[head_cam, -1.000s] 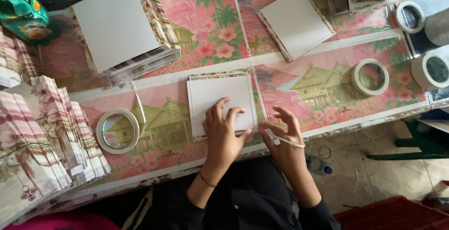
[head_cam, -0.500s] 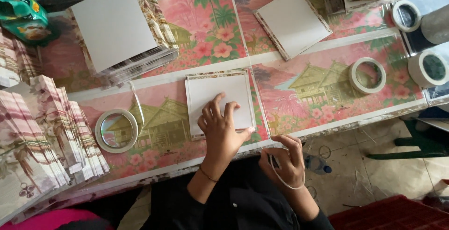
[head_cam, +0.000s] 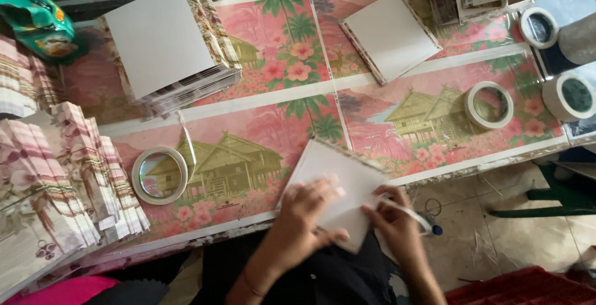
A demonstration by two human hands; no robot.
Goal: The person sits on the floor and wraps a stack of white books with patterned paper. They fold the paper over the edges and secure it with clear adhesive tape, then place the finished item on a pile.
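Both hands work one white square board (head_cam: 338,184) tilted at the table's near edge (head_cam: 434,171): the left hand (head_cam: 304,209) lies on its face, fingers spread and curled over it, while the right hand (head_cam: 394,218) pinches its right corner and has a pen-like tool (head_cam: 413,218) tucked between the fingers. With the board half off the table edge, a loose grip could let it slip towards the lap, and the tool might mark or scratch its surface. A tape roll (head_cam: 159,174) sits well left of the board.

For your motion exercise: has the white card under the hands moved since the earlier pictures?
Yes. The white card has turned askew and slid toward the person, past the table edge, while the tape roll stays put.
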